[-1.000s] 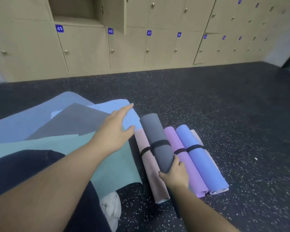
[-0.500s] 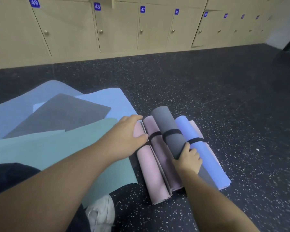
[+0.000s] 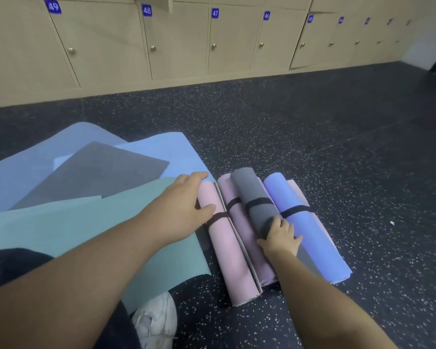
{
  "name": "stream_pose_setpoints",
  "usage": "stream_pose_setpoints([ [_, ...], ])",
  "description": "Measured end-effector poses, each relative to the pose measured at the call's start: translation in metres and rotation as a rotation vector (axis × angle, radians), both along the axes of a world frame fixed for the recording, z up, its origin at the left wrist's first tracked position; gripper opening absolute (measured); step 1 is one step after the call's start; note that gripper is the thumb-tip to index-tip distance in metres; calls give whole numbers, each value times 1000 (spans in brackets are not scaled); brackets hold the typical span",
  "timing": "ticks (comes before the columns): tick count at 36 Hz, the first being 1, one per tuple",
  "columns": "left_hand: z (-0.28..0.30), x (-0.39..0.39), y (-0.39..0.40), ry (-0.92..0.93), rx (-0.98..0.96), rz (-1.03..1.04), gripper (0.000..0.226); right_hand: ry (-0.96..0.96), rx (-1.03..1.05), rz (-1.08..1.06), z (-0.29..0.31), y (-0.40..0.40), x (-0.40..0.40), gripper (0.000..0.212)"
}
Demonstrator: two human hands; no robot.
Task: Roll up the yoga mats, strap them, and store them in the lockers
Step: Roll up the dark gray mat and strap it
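Four rolled, black-strapped mats lie side by side on the speckled floor before the lockers. The right hand curls its grip round the grey roll, which rides atop the mauve roll beside the blue roll. The left hand rests loosely spread on the pink roll, thumb by its strap, next to the unrolled mats.

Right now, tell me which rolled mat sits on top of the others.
The grey rolled mat: it rides on the mauve roll and blue roll, gripped by the right hand.
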State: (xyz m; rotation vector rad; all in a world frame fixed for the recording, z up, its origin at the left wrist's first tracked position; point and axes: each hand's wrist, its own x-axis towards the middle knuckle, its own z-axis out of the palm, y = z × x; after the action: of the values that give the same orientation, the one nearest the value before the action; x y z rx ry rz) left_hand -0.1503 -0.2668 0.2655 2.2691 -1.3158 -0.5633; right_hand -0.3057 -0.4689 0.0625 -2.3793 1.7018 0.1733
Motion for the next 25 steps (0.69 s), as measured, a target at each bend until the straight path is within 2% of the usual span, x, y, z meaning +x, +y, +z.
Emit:
stream_pose_setpoints([
  [7,8,-4,8,-3,-43,18,63,-32,-13,94,28,32,5,86],
  [11,16,-4,23,-9,-76,67,63,-137,-26,176,60,63,16,90],
  [25,66,20,120,-81,-242,394,59,-436,-125,435,183,173,73,92],
])
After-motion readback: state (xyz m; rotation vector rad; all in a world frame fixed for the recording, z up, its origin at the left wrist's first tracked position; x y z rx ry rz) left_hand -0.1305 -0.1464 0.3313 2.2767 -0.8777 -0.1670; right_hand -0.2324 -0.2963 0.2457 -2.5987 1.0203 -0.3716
